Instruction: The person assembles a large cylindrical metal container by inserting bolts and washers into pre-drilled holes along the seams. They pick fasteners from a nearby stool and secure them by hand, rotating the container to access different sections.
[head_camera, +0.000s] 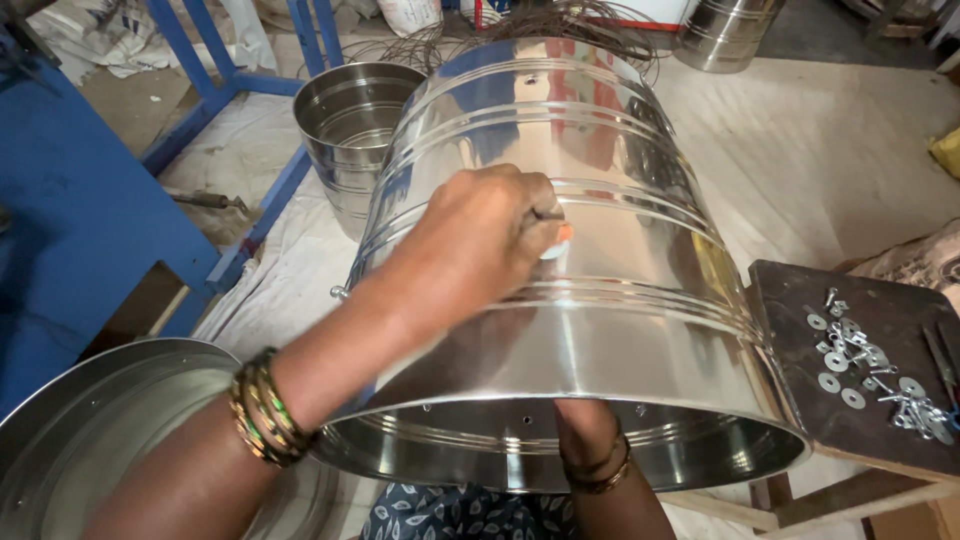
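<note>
At the far left edge a shallow round steel pan (90, 420) lies on the floor cloth, only partly in frame, beside a blue metal frame (90, 230). Next comes the left hand (480, 240), bangles on its wrist, pressed on the upper outer wall of a large steel drum (620, 290) that lies on its side with its open mouth toward the camera. The grip of this hand is closed around a small tool or fastener; only a dark sliver and a pale bit with an orange tip show past the knuckles, so what it holds cannot be made out. Behind the hand stands a smaller steel bucket (350, 130), upright and empty as far as its inside shows.

The right hand (590, 435) reaches up into the drum's mouth from below; its fingers are hidden behind the rim, so whether its grip is shut on anything cannot be told. A row of small holes runs along the inner wall near the rim, and most look bare, which suggests that the fastening work is early, with most holes left to fill. A small stud sticks out on the drum's left flank.

To the right, a dark wooden bench (880, 420) touches the drum and carries loose washers and screws (870, 370), a good supply unused. Its right edge is cut off. Wire coils at the top are hard to read.
</note>
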